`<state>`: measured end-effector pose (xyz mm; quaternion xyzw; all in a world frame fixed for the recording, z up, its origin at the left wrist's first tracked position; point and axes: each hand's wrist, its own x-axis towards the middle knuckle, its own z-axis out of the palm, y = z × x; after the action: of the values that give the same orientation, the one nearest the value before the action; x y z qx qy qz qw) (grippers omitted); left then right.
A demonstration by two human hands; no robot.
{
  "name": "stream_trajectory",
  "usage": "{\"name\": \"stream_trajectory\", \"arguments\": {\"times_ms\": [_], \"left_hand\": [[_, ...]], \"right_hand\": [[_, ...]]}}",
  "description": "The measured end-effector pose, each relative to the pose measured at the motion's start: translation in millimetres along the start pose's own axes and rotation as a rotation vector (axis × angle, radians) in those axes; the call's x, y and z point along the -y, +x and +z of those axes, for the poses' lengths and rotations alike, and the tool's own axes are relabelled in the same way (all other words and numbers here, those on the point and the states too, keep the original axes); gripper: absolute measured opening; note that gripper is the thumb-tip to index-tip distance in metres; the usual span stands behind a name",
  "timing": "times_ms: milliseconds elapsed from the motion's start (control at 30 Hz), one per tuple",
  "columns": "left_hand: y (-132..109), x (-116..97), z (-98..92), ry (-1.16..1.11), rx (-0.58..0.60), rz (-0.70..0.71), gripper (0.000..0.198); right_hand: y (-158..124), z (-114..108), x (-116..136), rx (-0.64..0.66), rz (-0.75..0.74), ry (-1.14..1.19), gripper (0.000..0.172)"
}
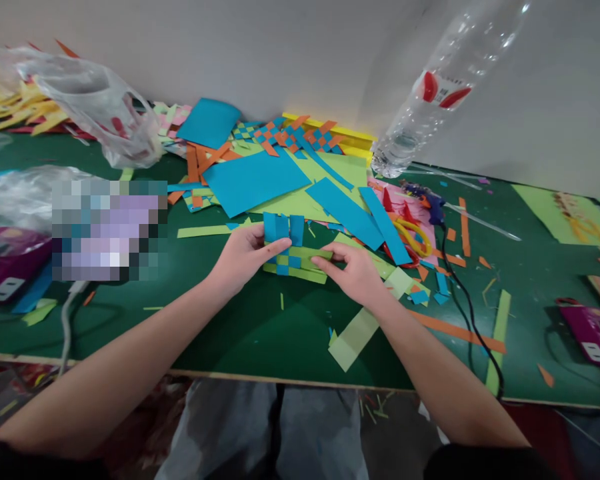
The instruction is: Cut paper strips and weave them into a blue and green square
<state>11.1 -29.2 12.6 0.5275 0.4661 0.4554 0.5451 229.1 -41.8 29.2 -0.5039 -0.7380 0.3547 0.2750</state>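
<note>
A small woven piece of blue and light-green paper strips (293, 257) lies on the green table (260, 333) in front of me. My left hand (243, 259) pinches its left side, thumb on top of the blue strips. My right hand (353, 270) grips the green strips at its right end with fingers closed. Three blue strip ends stick up above the weave.
Blue and green paper sheets (260, 179), woven orange-blue mats (300, 137) and loose strips cover the far table. Yellow-handled scissors (413, 235), a glue gun with black cable (433, 207), an empty plastic bottle (440, 87), plastic bags (100, 110) and purple boxes (593, 330) lie around.
</note>
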Motion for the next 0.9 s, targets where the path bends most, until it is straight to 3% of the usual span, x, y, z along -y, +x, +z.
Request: {"name": "stream_trajectory", "arguments": {"times_ms": [333,600,800,900], "left_hand": [[2.0,4.9,-1.0,0.079,0.021,-0.090,0.034],[2.0,4.7,0.4,0.068,-0.017,-0.068,0.035],[1.8,2.6,1.9,0.007,-0.069,-0.074,0.036],[2.7,1.7,1.9,-0.015,-0.096,-0.069,0.037]], "right_hand": [[-1.2,3.4,-1.4,0.020,0.001,0.093,0.034],[-1.5,2.7,-2.6,0.023,0.020,0.016,0.032],[-1.7,7.5,-2.8,0.084,0.043,0.187,0.045],[-1.8,9.0,-5.2,0.077,0.020,0.243,0.038]]}}
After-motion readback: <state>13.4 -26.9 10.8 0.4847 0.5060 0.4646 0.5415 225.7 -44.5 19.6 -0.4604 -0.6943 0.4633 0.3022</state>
